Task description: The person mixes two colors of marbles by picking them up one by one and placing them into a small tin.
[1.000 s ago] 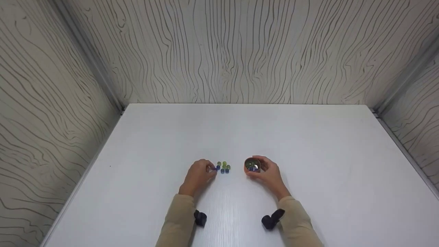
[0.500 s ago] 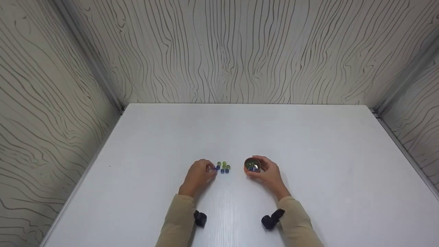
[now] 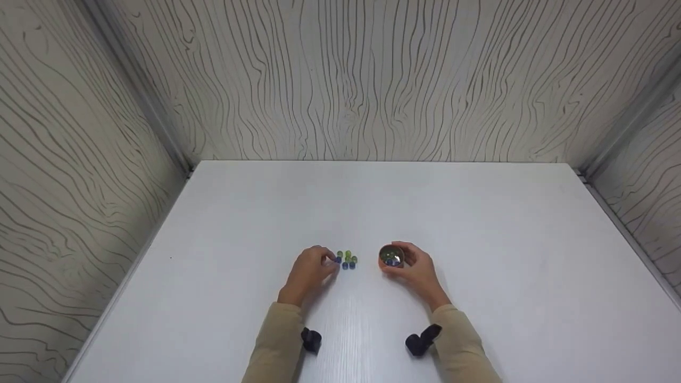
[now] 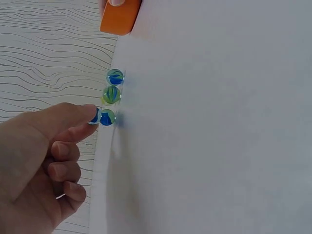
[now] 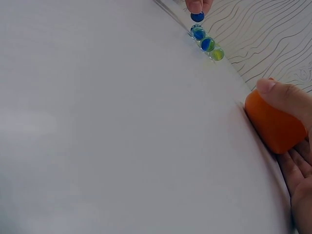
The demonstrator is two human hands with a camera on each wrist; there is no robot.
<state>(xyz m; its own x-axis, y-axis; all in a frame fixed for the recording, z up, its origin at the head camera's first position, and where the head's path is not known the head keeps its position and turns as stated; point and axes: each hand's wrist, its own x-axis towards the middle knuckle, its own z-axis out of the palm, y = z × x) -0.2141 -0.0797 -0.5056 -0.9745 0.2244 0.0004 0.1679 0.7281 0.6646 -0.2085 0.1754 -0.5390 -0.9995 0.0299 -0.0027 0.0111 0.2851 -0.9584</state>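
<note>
In the head view, my left hand (image 3: 308,274) is at the left edge of a small cluster of glass marbles (image 3: 348,255), some green and some blue. Thumb and forefinger pinch a blue marble (image 4: 94,116), which sits right against another blue-swirled marble (image 4: 107,117) in the left wrist view. The other fingers of that hand are curled. My right hand (image 3: 417,266) grips a small orange cup (image 5: 275,122) from its right side, thumb at the rim. Several green and blue marbles (image 3: 391,260) show inside the cup. The cup's mouth faces up toward the head camera.
Everything rests on a white table (image 3: 239,213), with its far edge against a wood-grain patterned wall (image 3: 351,80). Similar panels stand at both sides. A black wrist camera (image 3: 311,339) sits on the left sleeve and another black camera (image 3: 420,343) on the right.
My left hand has shifted very slightly right, closer to the marble cluster, still pinching the blue marble. The right hand and cup have stayed in place.
</note>
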